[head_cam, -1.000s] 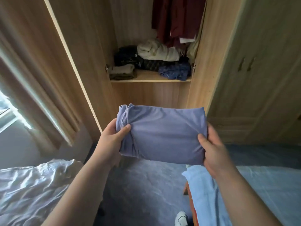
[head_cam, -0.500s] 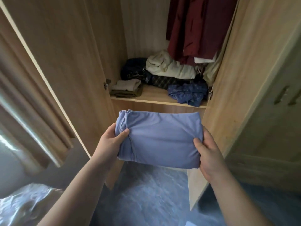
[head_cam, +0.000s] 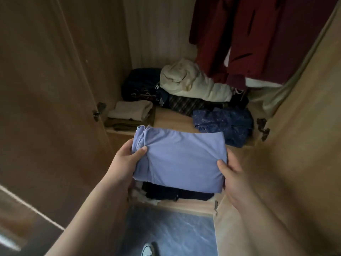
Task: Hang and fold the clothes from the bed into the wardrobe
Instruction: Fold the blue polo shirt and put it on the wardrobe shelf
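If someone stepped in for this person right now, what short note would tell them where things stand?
Left hand grips the folded lilac garment by its left edge, right hand by its right.
It is held before the wardrobe shelf, which has a bare patch between a beige stack and a blue patterned garment.
Done: this piece is folded.
Left: set it on that patch.

The person's left forearm (head_cam: 88, 209) and right forearm (head_cam: 267, 218) are bare all the way from the wrists to the near edge of the view. The left hand (head_cam: 127, 159) and right hand (head_cam: 234, 180) are bare as well. Low down, nearest of all, one foot wears a pale shoe (head_cam: 146, 251), rounded at the toe, dark along its right side.
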The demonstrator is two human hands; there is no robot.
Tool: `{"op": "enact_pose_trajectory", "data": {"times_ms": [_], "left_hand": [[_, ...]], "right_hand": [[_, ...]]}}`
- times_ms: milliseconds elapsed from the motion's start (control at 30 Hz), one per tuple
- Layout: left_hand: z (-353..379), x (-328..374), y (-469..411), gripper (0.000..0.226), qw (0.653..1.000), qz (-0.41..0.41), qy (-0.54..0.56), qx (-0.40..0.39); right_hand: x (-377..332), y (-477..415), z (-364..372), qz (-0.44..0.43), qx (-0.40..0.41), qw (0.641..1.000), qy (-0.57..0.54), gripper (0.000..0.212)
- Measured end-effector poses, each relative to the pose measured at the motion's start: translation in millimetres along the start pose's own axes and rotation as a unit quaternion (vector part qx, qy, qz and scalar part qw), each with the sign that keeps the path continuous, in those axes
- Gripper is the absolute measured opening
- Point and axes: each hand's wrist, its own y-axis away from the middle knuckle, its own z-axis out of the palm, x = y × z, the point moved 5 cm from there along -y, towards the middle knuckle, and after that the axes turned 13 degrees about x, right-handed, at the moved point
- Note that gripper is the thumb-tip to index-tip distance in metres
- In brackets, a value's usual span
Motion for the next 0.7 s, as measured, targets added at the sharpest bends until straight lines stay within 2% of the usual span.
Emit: {"op": "enact_pose_trajectory", "data": {"times_ms": [267, 467, 600, 700], "left_hand": [[21.9, -13.1, -184.3, 0.032, 0.998, -0.051, -0.021, -0.026], [47.7, -44.3, -265.6, 0.023, 0.994, -0.087, -0.055, -0.034], [66.7, -63.8, -310.5, 0.013, 0.99, -0.09, -0.105, 0.006], [79.7, -78.9, -334.6, 0.034, 0.971, -0.103, -0.213, 0.027]], "right_hand": [[30.1, -138.2, 85.7, 0.057, 0.079, 0.995, 0.008, 0.041], [56.3, -203.9, 98.3, 0.112, 0.097, 0.989, 0.026, 0.038], [73.9, -257.6, 104.7, 0.125, 0.093, 0.983, 0.097, 0.033], [86.0, -292.3, 110.2, 0.117, 0.083, 0.968, 0.208, 0.03]]}}
